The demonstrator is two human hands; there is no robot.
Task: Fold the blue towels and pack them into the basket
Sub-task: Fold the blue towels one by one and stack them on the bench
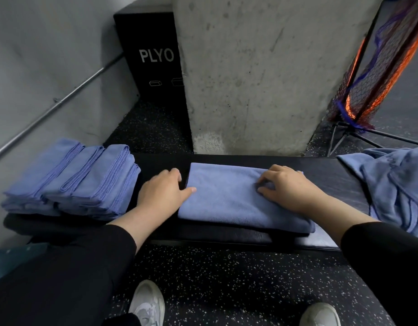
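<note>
A folded blue towel (229,198) lies flat across the middle of a black padded bench (226,234). My left hand (163,191) sits at the towel's left edge, thumb lying on the cloth and fingers curled over the edge. My right hand (288,184) rests on the towel's right part, fingers bent and pinching the fabric. A stack of folded blue towels (74,180) sits on the bench's left end. A heap of unfolded blue towels (396,184) lies on the right end. No basket is in view.
A concrete pillar (250,74) stands right behind the bench. A black PLYO box (156,57) stands at the back left, beside a grey wall with a metal rail (50,109). An orange and blue net on a stand (372,74) is at the back right. My shoes are on the speckled floor.
</note>
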